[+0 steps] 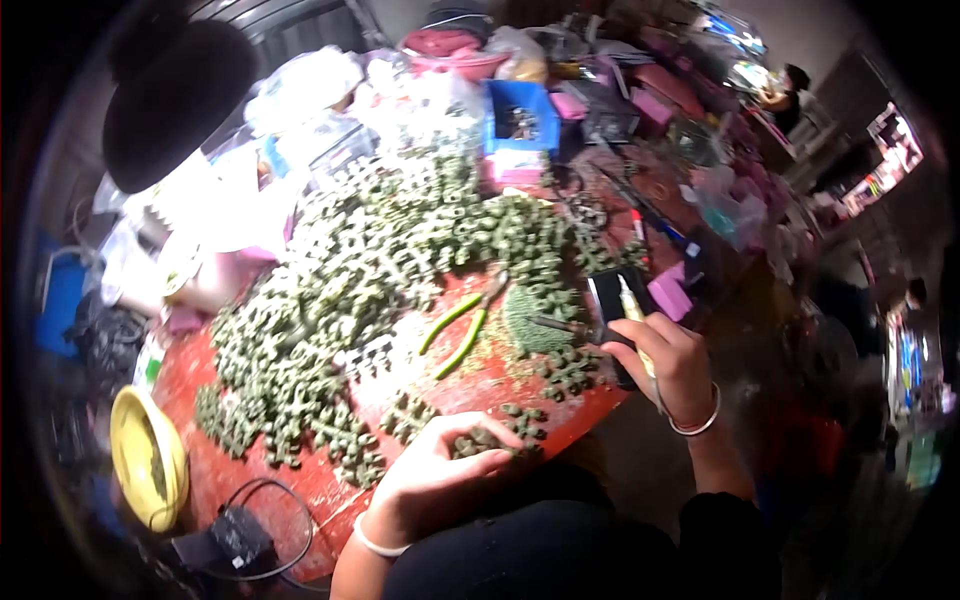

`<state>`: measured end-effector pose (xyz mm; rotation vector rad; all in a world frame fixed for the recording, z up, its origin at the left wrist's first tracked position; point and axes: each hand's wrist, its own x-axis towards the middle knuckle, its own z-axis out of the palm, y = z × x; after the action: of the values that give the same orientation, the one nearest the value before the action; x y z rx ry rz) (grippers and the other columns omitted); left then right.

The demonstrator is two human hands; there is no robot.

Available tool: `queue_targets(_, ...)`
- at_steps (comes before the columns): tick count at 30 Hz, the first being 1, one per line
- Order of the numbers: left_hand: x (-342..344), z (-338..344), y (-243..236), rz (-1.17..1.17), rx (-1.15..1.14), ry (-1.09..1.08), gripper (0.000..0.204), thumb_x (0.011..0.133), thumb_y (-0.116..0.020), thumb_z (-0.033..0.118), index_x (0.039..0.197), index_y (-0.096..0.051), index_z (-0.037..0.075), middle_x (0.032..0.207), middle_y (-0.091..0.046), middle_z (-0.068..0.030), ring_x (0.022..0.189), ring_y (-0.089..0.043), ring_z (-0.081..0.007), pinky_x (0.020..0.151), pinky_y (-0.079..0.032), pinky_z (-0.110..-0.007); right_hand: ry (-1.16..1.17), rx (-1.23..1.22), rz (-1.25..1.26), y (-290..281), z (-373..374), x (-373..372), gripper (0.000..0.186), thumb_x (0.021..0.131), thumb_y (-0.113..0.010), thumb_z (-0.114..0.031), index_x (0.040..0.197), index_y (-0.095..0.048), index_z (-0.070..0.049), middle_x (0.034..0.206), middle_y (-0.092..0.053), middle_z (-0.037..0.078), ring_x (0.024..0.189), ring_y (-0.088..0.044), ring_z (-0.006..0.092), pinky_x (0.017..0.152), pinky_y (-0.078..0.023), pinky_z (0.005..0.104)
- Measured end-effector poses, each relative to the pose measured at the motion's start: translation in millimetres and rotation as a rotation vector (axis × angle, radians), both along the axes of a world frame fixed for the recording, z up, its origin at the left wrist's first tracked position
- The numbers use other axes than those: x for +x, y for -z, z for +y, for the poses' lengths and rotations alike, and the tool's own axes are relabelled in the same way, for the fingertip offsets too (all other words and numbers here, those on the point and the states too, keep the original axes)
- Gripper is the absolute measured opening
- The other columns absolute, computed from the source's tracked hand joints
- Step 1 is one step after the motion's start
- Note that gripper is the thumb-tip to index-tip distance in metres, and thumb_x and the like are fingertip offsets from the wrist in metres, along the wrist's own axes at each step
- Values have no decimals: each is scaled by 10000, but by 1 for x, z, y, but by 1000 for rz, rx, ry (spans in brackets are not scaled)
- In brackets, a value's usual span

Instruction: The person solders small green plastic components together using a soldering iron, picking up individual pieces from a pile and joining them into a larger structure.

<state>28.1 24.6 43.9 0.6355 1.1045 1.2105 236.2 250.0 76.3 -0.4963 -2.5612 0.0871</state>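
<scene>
A person sits at a red counter (pixel 200 487) heaped with small knobbly green pieces (pixel 300 330). At the near edge, the left hand (pixel 432 472) rests with thumb and forefinger curled, slightly parted, around a few green pieces (pixel 478 441); from here I cannot tell whether it grips them. Toward the right edge, the right hand (pixel 682 360) has its fingers closed on a slim pale-yellow tool (pixel 631 300), its long axis running mostly away from the body. A thin dark rod (pixel 556 325) reaches from beside those fingers leftward over a round green pad (pixel 540 341); I cannot tell how it joins the tool. The pieces by the left hand lie left of the right fingers and closer to the body. Green-handled pliers (pixel 466 345) lie left of the pad.
</scene>
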Motion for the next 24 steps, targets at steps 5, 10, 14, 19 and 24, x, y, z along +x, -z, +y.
queue_targets(5,-5,-3,9,-65,49,9,138,908,-723,82,1033,-714,23,954,-685,-15,842,-598,-73,743,-477,-233,-17,12,-44,10,-3,-10,262,800,-830,-217,994,-706,-92,759,-575,70,630,-606,278,568,-487,378)
queue_targets(10,8,11,17,-41,47,-29,173,875,-717,50,1035,-708,-15,1011,-721,-76,905,-653,-130,799,-512,-258,-5,170,-137,12,10,11,230,855,-767,-294,964,-680,-111,809,-579,45,707,-623,212,579,-505,351)
queue_targets(14,2,-5,44,19,20,-284,146,817,-710,38,924,-666,-50,747,-665,-69,623,-615,-106,577,-486,-218,-56,148,-81,20,11,-16,218,877,-735,-295,893,-621,-109,788,-544,48,709,-618,212,619,-511,335)
queue_targets(19,20,3,18,344,-455,-251,138,843,-782,97,955,-713,56,829,-648,-44,710,-578,-101,578,-461,-231,14,118,-98,24,4,10,218,877,-730,-281,879,-607,-101,785,-537,60,702,-629,219,629,-517,332)
queue_targets(24,14,-8,49,317,-290,-286,177,883,-730,70,1055,-687,66,875,-646,-23,717,-557,-98,598,-452,-228,11,108,-80,29,-1,8,213,869,-743,-265,914,-618,-99,773,-522,58,683,-620,217,615,-510,335)
